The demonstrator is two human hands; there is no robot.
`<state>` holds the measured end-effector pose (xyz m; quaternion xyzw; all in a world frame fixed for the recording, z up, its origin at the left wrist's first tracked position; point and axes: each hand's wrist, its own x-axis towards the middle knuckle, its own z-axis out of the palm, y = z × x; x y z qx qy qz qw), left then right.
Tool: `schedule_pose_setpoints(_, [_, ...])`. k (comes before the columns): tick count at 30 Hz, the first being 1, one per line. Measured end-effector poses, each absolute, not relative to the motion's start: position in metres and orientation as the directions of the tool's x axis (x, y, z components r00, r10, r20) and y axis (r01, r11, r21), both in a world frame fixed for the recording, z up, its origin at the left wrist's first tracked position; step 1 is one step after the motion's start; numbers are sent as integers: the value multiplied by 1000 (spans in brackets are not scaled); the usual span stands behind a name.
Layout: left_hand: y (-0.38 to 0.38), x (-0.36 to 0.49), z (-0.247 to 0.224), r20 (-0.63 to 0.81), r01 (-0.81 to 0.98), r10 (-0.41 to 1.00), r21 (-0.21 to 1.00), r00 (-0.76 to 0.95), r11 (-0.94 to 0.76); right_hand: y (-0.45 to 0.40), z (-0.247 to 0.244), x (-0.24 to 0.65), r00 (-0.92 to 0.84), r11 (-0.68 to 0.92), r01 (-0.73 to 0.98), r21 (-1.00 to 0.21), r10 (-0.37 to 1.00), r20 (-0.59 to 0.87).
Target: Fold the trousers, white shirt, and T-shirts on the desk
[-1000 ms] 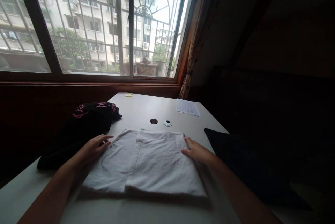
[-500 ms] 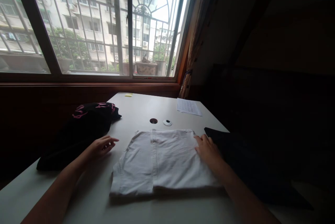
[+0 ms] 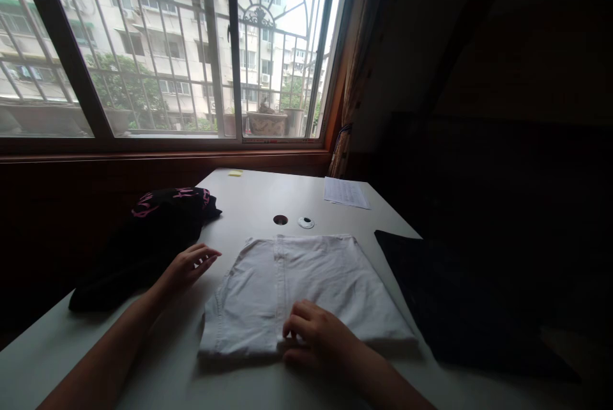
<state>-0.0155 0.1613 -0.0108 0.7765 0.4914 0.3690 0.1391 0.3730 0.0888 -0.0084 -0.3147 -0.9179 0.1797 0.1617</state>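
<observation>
A folded white garment [image 3: 325, 273] with stitched seams lies flat on the white table [image 3: 253, 199]. At its near edge is my right hand [image 3: 318, 333], with curled fingers over the cloth and the thumb lower, apart from the fingertips. The cloth there does not look lifted. My left hand [image 3: 189, 266] hovers or rests just left of the garment, apart from it, its fingers loosely stretched and holding nothing. Behind that hand lies a bunched black garment [image 3: 143, 237] with pink lettering.
A dark flat cloth [image 3: 460, 301] lies along the right side. Farther back are a round hole [image 3: 280, 220] in the tabletop, its white cover [image 3: 306, 223], paper sheets [image 3: 345, 193] and a yellow note [image 3: 235, 173]. A barred window [image 3: 191, 65] stands behind the table.
My right hand has left the garment's far right side and come toward me and leftward to its near edge. My left hand has barely shifted.
</observation>
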Motion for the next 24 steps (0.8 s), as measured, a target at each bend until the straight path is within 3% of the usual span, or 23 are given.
schedule_pose_setpoints(8, [197,49,26,328,735,869,469,369,-489,88,-24,373,-697,790,449,-417,602,390])
schedule_pose_setpoints(16, [256,132,17,279,772,899,464,339,-435,84,-22,370,-691,809,430,-400,580,431])
schedule_pose_setpoints(24, [294,146,-1,146,798,959,531,244,-284,85,-30,371,-713,823,460,-332,566,414])
